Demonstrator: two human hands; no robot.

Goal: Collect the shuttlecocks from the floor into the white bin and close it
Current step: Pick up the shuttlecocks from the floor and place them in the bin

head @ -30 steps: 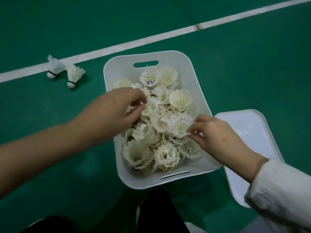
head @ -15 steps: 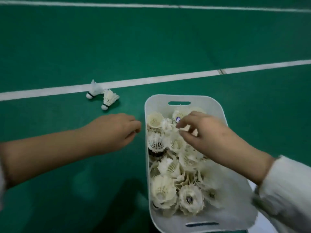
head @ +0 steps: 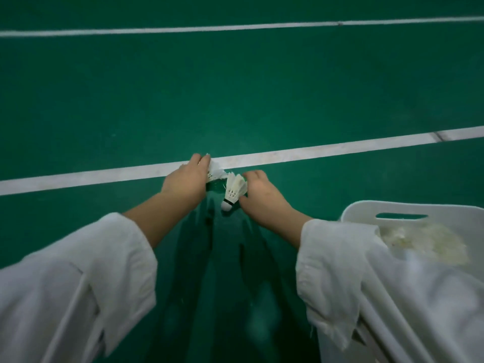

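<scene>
Two white shuttlecocks lie on the green floor by a white court line. My left hand [head: 187, 180] covers the far shuttlecock [head: 216, 172], its fingers closed around the feathers. My right hand [head: 260, 193] touches the near shuttlecock [head: 234, 191], thumb and fingers pinching its feather skirt; its cork points toward me. The white bin [head: 366, 213] stands at the right, holding several shuttlecocks [head: 424, 241], partly hidden by my right sleeve.
White court lines [head: 340, 149] cross the green floor, with a second court line [head: 235, 27] farther off. My white sleeves [head: 78, 279] fill the lower corners. The bin's lid is not in view.
Both hands left the bin and reached left to the two shuttlecocks by the line, closing on them. The view shifted, so the bin now sits at the right edge.
</scene>
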